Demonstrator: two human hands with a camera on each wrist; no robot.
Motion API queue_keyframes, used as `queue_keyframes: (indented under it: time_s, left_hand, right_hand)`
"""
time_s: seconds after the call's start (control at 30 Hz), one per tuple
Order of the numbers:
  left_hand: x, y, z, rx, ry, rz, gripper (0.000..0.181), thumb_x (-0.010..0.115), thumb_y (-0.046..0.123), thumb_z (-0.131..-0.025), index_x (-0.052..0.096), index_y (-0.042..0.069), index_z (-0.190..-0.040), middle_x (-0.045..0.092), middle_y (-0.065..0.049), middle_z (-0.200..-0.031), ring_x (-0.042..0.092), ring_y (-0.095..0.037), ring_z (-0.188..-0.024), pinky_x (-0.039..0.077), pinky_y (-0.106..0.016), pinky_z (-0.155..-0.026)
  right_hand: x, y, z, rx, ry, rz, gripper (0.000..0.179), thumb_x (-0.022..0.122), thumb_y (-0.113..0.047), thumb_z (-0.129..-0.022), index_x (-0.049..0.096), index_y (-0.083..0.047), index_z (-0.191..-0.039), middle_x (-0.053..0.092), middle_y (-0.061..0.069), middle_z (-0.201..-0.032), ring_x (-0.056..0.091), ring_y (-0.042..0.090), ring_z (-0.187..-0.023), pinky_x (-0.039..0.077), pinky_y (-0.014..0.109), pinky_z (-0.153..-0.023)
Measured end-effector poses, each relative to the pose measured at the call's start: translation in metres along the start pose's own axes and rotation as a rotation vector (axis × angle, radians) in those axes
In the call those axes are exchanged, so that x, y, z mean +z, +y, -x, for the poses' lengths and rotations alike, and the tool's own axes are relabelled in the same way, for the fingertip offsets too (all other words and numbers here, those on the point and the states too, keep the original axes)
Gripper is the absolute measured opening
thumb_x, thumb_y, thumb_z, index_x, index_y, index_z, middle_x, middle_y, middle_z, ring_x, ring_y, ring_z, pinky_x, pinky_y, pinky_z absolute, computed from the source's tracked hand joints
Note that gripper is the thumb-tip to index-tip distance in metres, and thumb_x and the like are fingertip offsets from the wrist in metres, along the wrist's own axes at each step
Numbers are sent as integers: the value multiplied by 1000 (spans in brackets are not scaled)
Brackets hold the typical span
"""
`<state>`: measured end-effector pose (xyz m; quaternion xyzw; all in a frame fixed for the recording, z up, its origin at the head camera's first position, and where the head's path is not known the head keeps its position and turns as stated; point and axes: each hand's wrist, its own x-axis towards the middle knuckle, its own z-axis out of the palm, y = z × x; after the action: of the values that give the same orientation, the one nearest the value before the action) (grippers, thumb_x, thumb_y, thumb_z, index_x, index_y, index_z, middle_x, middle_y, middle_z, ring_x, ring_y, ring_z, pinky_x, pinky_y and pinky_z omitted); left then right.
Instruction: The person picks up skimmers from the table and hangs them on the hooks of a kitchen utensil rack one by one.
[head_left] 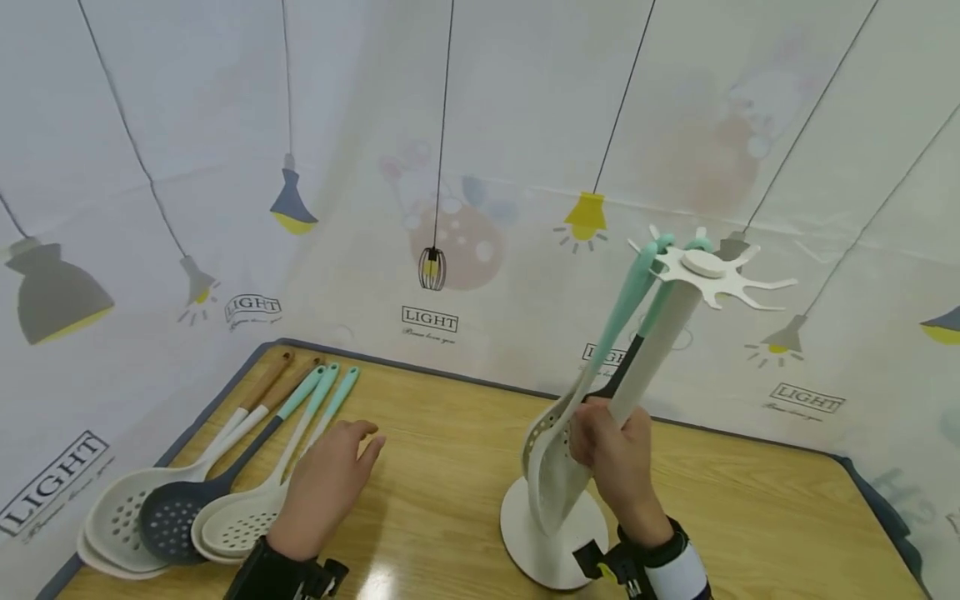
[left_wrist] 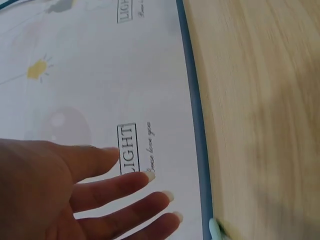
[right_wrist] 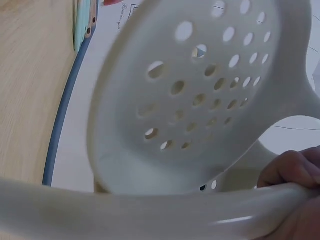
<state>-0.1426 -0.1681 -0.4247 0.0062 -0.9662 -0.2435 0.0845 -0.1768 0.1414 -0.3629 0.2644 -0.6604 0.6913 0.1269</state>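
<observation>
My right hand (head_left: pixel 618 450) grips the post of a white utensil stand (head_left: pixel 667 342), which leans to the right in the head view, its round base (head_left: pixel 555 567) low at the tabletop. From the hooked ring (head_left: pixel 705 267) hang mint-handled utensils, among them a pale skimmer (head_left: pixel 553 479) close beside the hand. In the right wrist view, a holed skimmer bowl (right_wrist: pixel 150 120) fills much of the picture behind the post (right_wrist: pixel 150 215). My left hand (head_left: pixel 330 483) is empty, its fingers loosely extended over the mint handles of utensils on the table.
At the left of the wooden table (head_left: pixel 442 467) lie several ladles and skimmers: white ones with brown handles (head_left: pixel 266 379), a dark skimmer (head_left: pixel 176 517) and a pale skimmer (head_left: pixel 240 525). Behind the table's blue edge rises a cloth backdrop (head_left: pixel 510 125) printed with lamps.
</observation>
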Motion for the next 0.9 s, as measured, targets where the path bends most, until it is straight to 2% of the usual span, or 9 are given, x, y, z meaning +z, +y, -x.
queue_keyframes:
  time_s: [0.1,0.23,0.3,0.47,0.67,0.9]
  left_hand:
    - [-1,-8,-2,-17,74,-41,30,61,26,-94,67,4,-114,64,-10,-94,55,-15,-67,38,-26,-54]
    - [-2,-16,-2,-60,103,-67,30,60,23,-95,66,2,-115,62,-11,-88,51,-15,-60,35,-27,-49]
    - [-1,-19,-3,-77,117,-68,30,60,21,-94,66,0,-115,62,-13,-88,53,-19,-61,38,-30,-51]
    - [-1,-25,-4,-93,178,-92,28,64,18,-92,66,-4,-110,64,-18,-92,62,-31,-76,48,-39,-61]
    - [-2,-31,-4,-115,151,-123,25,66,16,-90,65,-7,-100,59,-16,-79,59,-29,-66,45,-38,-53]
    - [-1,-36,-3,-165,98,-114,24,65,15,-90,62,-8,-97,56,-15,-75,56,-27,-62,41,-37,-49]
  right_hand:
    - [3,0,-3,21,39,26,42,40,-1,-97,34,-8,-56,29,5,-48,29,19,-37,26,34,-36]
    - [4,1,-5,20,109,47,42,40,0,-97,36,-7,-55,29,5,-47,28,17,-37,25,34,-36]
    - [5,2,-6,25,153,59,43,41,0,-97,36,-6,-55,30,4,-47,28,16,-36,25,33,-35]
    - [4,7,-7,56,256,147,43,43,-2,-96,37,-4,-54,32,4,-46,30,14,-37,26,33,-37]
    - [1,12,-8,76,313,229,42,45,-2,-96,40,-4,-54,34,3,-47,32,14,-38,28,32,-38]
    - [0,16,-12,88,339,227,43,45,-6,-97,40,-2,-55,34,4,-47,33,15,-38,29,32,-38]
